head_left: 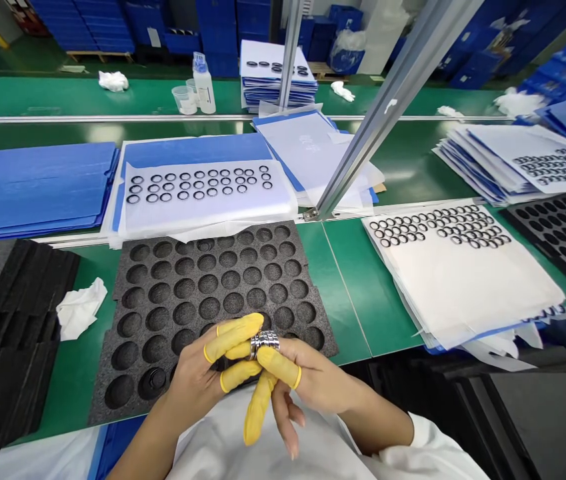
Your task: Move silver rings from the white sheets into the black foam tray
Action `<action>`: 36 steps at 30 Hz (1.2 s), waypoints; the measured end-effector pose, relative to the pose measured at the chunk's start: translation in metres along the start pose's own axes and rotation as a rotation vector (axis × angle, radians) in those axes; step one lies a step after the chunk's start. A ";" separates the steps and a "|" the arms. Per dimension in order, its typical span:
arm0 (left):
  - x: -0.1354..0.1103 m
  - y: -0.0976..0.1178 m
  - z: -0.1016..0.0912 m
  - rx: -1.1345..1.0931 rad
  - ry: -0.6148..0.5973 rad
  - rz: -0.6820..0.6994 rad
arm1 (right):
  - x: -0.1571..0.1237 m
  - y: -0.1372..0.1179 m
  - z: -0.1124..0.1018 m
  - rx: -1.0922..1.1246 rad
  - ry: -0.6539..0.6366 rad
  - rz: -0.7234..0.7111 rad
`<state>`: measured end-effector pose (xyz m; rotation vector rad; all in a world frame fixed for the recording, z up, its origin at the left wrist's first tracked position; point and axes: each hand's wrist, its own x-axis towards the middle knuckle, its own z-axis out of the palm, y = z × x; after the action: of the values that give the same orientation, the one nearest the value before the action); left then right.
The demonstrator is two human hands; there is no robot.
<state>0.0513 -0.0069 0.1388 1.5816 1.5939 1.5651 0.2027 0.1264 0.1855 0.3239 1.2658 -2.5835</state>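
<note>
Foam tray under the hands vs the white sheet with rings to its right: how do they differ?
The foam tray is dark grey; the white sheet is pale.
The tray is cut with rows of round pockets; the sheet is plain and flat, with rings lying on its far part.
The left hand and right hand are at the tray's near side; neither is at the sheet.
Both are laid out on the green bench.
</note>
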 end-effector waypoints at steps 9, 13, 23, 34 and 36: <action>0.013 0.007 -0.010 0.099 0.000 0.175 | 0.005 0.007 -0.020 0.209 -0.045 0.069; 0.014 0.006 -0.012 0.124 -0.038 0.183 | 0.006 0.006 -0.027 0.271 -0.107 0.112; 0.010 0.004 -0.005 0.067 0.039 0.184 | 0.006 0.001 -0.020 0.218 -0.108 0.100; 0.003 -0.001 -0.007 0.092 0.056 0.112 | 0.004 -0.003 -0.005 0.002 0.011 0.052; 0.002 -0.001 -0.009 0.096 0.066 0.119 | 0.003 -0.004 -0.002 -0.035 0.026 0.036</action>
<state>0.0428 -0.0085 0.1413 1.7211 1.6591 1.6401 0.1985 0.1300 0.1869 0.3710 1.3000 -2.5324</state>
